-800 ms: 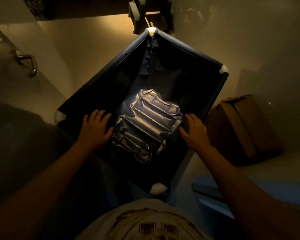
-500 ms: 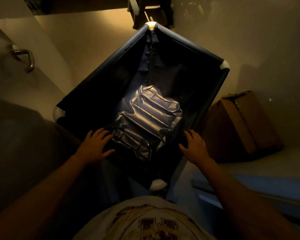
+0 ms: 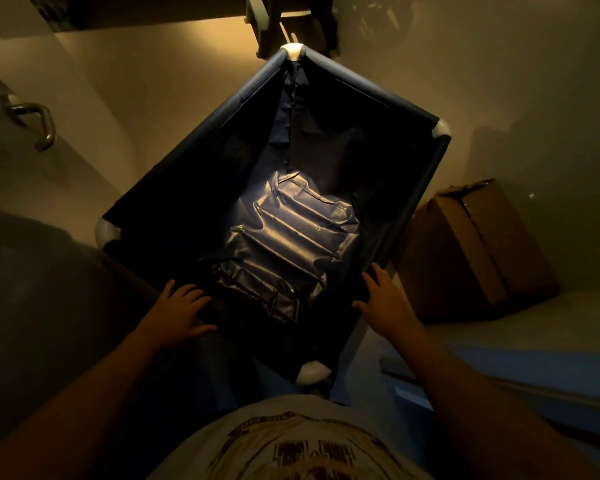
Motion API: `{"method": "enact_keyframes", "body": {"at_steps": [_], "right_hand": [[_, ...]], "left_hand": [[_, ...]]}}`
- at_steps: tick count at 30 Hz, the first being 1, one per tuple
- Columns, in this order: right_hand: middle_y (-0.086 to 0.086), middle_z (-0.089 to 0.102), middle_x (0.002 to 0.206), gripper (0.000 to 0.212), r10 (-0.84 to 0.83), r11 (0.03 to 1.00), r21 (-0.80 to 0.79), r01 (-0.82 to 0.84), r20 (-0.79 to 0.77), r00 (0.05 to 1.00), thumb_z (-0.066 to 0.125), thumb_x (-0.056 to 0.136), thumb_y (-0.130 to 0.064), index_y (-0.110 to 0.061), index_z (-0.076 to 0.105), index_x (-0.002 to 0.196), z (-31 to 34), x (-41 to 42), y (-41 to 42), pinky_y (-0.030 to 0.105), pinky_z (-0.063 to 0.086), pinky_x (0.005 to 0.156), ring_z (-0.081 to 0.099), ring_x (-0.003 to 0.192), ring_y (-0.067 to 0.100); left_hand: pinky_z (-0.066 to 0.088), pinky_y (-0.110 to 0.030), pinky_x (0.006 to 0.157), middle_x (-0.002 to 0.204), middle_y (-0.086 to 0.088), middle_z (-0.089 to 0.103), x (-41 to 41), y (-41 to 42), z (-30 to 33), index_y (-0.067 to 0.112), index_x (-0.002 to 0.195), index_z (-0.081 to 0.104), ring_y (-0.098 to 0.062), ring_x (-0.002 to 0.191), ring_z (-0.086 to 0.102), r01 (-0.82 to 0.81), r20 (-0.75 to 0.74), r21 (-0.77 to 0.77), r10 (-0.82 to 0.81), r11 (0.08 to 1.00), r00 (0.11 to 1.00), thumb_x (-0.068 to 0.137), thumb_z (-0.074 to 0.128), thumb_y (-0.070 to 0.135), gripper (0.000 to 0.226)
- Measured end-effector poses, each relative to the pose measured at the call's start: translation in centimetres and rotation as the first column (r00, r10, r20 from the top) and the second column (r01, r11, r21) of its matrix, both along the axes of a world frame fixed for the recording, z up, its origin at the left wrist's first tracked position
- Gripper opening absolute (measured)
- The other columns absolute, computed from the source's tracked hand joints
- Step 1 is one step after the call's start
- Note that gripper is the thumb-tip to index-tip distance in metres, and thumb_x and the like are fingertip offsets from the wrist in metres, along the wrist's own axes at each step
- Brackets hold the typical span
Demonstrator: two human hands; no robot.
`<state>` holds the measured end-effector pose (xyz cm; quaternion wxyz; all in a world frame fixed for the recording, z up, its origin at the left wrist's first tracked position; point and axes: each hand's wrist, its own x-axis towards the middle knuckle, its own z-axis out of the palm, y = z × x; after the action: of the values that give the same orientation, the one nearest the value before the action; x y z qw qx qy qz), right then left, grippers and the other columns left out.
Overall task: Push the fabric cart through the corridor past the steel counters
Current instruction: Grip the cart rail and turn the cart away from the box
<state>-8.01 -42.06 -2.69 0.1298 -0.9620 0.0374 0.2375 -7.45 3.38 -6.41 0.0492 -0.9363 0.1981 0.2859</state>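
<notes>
The fabric cart (image 3: 361, 84) is a dark blue cloth bin on a tube frame with white corner joints, turned diamond-wise in front of me. A shiny, ridged blue plastic pad (image 3: 291, 247) lies on its bottom. My left hand (image 3: 179, 311) rests on the near-left rim, fingers curled over it into the cart. On the near-right rim lies my right hand (image 3: 385, 303), close to the near corner (image 3: 312, 372). The light is dim and the cart's inner walls are mostly in shadow.
A steel surface with a bent metal handle (image 3: 39, 123) runs along the left. A brown cardboard box (image 3: 475, 247) stands on the floor right of the cart. A flat blue panel (image 3: 534, 358) lies at lower right. A wooden frame (image 3: 284, 22) stands beyond the far corner.
Both hands have slid back along the rims toward the near corner. The cart sits slightly farther ahead and the steel handle has drifted left in view.
</notes>
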Motion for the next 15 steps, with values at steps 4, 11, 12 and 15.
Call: {"method": "enact_keyframes", "body": {"at_steps": [4, 11, 12, 15], "right_hand": [[0.013, 0.009, 0.17, 0.081, -0.016, 1.0, 0.008, 0.016, -0.004, 1.0, 0.07, 0.094, -0.038, -0.014, 0.029, 0.159, -0.2, 0.2, -0.3, 0.043, 0.023, 0.128, 0.016, 0.157, 0.034], [0.012, 0.008, 0.17, 0.081, -0.043, 0.998, 0.052, 0.042, 0.003, 0.999, 0.073, 0.092, -0.033, -0.013, 0.031, 0.158, -0.4, 1.0, -0.7, 0.041, 0.021, 0.129, 0.015, 0.158, 0.032], [0.012, 0.008, 0.17, 0.081, -0.045, 0.997, 0.057, 0.045, 0.006, 0.999, 0.073, 0.092, -0.032, -0.012, 0.032, 0.158, -0.4, 1.3, -0.9, 0.041, 0.021, 0.129, 0.015, 0.158, 0.031], [0.011, 0.008, 0.17, 0.08, -0.041, 0.998, 0.054, 0.04, 0.01, 0.999, 0.072, 0.093, -0.032, -0.011, 0.031, 0.159, -0.3, 2.3, -1.4, 0.042, 0.021, 0.129, 0.014, 0.158, 0.031]], "left_hand": [[0.005, -0.057, 0.125, 0.155, 0.001, 0.045, 0.2, -0.1, -0.2, 0.032, 0.148, 0.044, -0.022, 0.15, 0.031, -0.001, 0.007, -0.025, 0.002, 1.0, 1.0, 0.085, 0.042, 0.076, 0.077], [0.004, -0.056, 0.125, 0.154, 0.001, 0.047, 0.6, -0.4, -0.8, 0.031, 0.146, 0.047, -0.021, 0.15, 0.031, -0.019, 0.023, -0.038, 0.019, 0.999, 1.0, 0.078, 0.026, 0.084, 0.088], [0.004, -0.055, 0.125, 0.154, 0.001, 0.047, 0.9, -0.6, -0.8, 0.031, 0.146, 0.047, -0.021, 0.15, 0.031, -0.023, 0.026, -0.036, 0.024, 0.999, 0.999, 0.074, 0.018, 0.086, 0.095], [0.006, -0.055, 0.124, 0.152, -0.001, 0.049, 1.7, -1.3, -1.0, 0.031, 0.145, 0.049, -0.022, 0.149, 0.033, -0.029, 0.032, -0.065, 0.031, 0.997, 0.999, 0.055, -0.009, 0.097, 0.125]]}}
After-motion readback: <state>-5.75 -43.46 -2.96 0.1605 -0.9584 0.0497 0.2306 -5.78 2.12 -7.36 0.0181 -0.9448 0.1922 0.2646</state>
